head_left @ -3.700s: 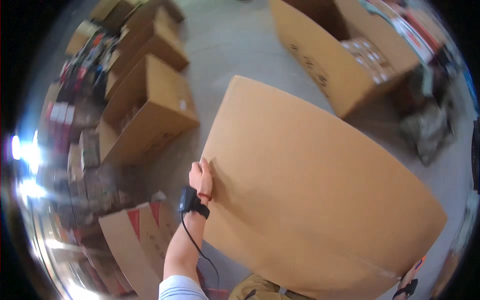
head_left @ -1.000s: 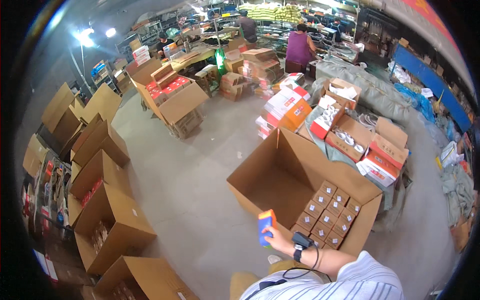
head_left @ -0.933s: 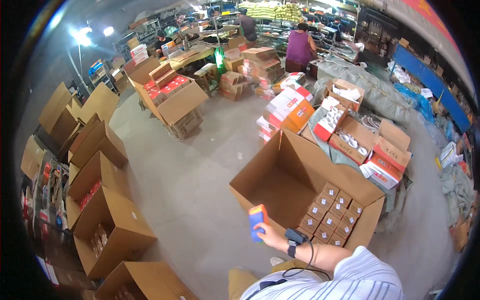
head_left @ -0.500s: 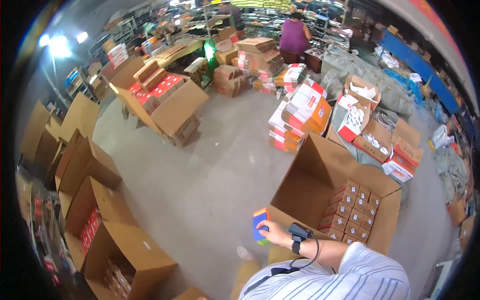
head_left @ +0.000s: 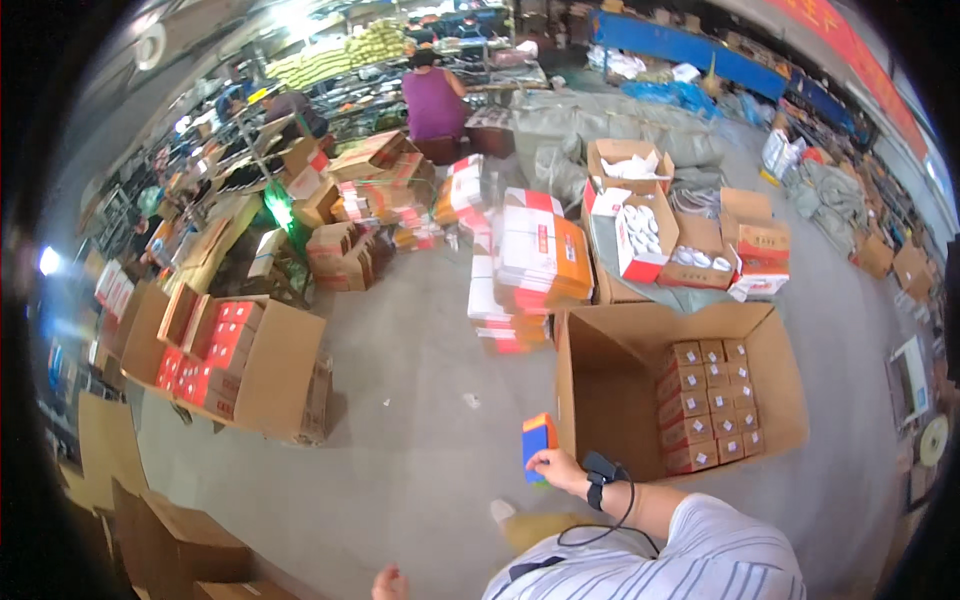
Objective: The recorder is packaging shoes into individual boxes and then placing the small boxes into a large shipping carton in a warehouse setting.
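— So, what does the head view show, low and centre?

— One hand [head_left: 560,468], fingers clamped on a small blue-and-orange box [head_left: 538,442], just left of a large open cardboard carton [head_left: 585,395] holding rows of small brown boxes [head_left: 708,405].

— Which hand is it?

— Cannot tell. A fingertip [head_left: 389,583] pokes in at the bottom edge.

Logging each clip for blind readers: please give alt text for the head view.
A hand holds a small blue and orange box beside a large open carton partly filled with rows of small brown boxes. Around it, a warehouse floor crowded with cartons.
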Demonstrator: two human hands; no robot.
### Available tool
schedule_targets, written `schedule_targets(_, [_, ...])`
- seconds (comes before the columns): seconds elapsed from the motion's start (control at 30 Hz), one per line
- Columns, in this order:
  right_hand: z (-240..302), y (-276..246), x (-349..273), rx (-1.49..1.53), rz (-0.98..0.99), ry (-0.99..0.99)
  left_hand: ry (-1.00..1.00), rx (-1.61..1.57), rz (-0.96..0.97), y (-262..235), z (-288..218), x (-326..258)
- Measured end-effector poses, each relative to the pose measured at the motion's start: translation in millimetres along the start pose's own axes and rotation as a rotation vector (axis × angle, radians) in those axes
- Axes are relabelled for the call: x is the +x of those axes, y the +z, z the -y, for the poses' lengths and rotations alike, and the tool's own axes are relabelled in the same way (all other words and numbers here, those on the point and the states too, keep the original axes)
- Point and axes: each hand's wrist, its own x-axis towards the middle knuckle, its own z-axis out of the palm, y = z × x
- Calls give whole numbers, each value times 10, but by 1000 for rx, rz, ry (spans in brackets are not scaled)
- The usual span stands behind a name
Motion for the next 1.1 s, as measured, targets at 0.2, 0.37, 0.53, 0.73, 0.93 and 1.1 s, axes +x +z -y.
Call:
schedule_targets(0.2, [904,129,991,56,20,-56,-338,232,282,168,1312,380])
schedule_targets(0.37, [1011,-185,1739,-52,-180,-231,-324,154,241,-382,1228,1720])
schedule_targets(0.53, [950,-512,2185,-113,-304,-32,-223,34,160,-948,972,3429])
schedule_targets(0.73, [1016,-951,2596,-208,-406,157,356,-94,-60,-1409,-229,5719])
schedule_targets(0.93, [364,-1920,3176,-389,-494,212,389,-454,169,-991,-3347,5959])
schedule_targets(1.1, [-138,-2985,3738,-598,-606,143,413,-85,471,-24,-3460,5908])
